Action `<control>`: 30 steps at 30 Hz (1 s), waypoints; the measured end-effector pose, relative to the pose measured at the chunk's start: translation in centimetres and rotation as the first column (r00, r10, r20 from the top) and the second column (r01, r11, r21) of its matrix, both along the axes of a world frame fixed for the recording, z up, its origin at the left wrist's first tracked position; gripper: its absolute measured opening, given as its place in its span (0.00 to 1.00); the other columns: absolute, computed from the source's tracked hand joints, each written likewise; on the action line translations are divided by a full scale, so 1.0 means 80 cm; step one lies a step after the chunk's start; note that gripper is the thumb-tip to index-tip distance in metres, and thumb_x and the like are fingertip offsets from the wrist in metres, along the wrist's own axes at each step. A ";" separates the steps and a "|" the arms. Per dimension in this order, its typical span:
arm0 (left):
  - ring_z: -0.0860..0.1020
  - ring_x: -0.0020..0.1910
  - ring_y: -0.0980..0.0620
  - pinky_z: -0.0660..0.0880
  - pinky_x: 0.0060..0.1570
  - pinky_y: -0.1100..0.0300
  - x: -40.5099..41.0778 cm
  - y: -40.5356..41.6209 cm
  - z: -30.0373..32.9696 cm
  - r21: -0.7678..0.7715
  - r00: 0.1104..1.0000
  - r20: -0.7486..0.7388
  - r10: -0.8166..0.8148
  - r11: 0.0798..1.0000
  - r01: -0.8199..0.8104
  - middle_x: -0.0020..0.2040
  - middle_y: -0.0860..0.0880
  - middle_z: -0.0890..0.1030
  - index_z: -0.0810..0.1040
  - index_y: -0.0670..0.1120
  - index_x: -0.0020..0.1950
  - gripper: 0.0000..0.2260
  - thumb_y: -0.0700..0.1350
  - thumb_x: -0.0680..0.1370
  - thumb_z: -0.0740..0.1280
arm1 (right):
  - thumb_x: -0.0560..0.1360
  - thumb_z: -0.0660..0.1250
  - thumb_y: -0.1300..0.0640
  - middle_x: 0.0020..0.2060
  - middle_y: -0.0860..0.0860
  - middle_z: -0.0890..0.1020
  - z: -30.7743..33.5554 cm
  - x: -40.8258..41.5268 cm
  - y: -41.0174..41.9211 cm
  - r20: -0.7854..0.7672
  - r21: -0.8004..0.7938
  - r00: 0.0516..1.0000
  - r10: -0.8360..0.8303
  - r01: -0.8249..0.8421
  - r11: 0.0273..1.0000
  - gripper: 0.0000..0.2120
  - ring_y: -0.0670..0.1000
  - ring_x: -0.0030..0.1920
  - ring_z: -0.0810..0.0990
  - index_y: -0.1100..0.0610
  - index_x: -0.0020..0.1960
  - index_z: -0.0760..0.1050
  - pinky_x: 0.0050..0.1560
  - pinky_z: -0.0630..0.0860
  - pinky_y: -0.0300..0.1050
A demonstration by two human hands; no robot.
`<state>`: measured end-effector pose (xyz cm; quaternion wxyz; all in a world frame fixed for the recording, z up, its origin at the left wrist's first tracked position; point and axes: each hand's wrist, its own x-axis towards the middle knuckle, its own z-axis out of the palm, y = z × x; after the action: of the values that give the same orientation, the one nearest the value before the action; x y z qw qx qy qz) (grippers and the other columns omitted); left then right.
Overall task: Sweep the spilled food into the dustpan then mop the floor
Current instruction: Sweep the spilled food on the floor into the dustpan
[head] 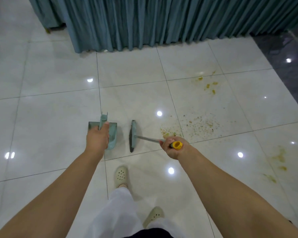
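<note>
My left hand (97,137) grips the upright handle of a pale green dustpan (113,134), whose pan sits low over the white tiles. My right hand (175,148) grips the yellow-capped end of a broom handle (176,145). The metal shaft runs left to the green broom head (133,135), which stands just right of the dustpan. Spilled food crumbs (196,127) lie scattered on the tile to the right of the broom. Yellow smears (207,84) mark the floor farther back right, and more yellow stains (279,160) spread at the near right.
A teal pleated table skirt (162,19) hangs to the floor across the back. Dark glossy flooring (289,66) begins at the far right. My feet in cream clogs (121,175) stand on the tiles below the hands.
</note>
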<state>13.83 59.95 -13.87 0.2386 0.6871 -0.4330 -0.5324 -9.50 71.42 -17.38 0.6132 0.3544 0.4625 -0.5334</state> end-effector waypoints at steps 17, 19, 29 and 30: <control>0.67 0.27 0.53 0.63 0.20 0.71 -0.033 -0.214 -0.003 0.067 0.979 -0.169 -0.111 0.990 0.124 0.33 0.48 0.70 0.72 0.43 0.46 0.12 0.52 0.80 0.61 | 0.81 0.56 0.62 0.38 0.59 0.69 0.046 -0.056 -0.102 -0.123 0.065 0.954 -0.274 0.283 0.957 0.09 0.47 0.14 0.64 0.64 0.61 0.63 0.14 0.66 0.33; 0.65 0.26 0.53 0.61 0.19 0.71 -0.031 -0.227 0.000 0.064 0.980 -0.163 -0.114 0.990 0.126 0.31 0.48 0.69 0.69 0.45 0.38 0.14 0.51 0.80 0.61 | 0.81 0.56 0.63 0.38 0.60 0.69 0.047 -0.047 -0.120 -0.101 0.058 0.965 -0.243 0.249 0.967 0.08 0.47 0.14 0.64 0.64 0.59 0.64 0.14 0.66 0.34; 0.66 0.28 0.51 0.64 0.27 0.60 -0.015 -0.280 0.013 -0.001 0.991 -0.010 -0.131 0.991 0.131 0.33 0.46 0.69 0.69 0.45 0.38 0.15 0.51 0.80 0.60 | 0.80 0.55 0.65 0.38 0.61 0.70 0.020 0.015 -0.256 0.055 -0.035 0.998 -0.042 0.044 0.998 0.05 0.48 0.13 0.64 0.63 0.56 0.63 0.13 0.66 0.33; 0.66 0.28 0.51 0.64 0.27 0.60 -0.013 -0.285 0.014 -0.002 0.992 0.002 -0.126 0.992 0.126 0.33 0.46 0.69 0.69 0.44 0.39 0.15 0.51 0.80 0.60 | 0.80 0.55 0.65 0.38 0.61 0.70 0.017 0.021 -0.270 0.071 -0.043 0.997 -0.020 0.023 0.999 0.06 0.48 0.13 0.64 0.63 0.56 0.63 0.13 0.66 0.33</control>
<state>12.80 37.15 -12.76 0.2049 0.6587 -0.4762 -0.5453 -7.85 49.80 -16.03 0.6308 0.3645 0.4250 -0.5373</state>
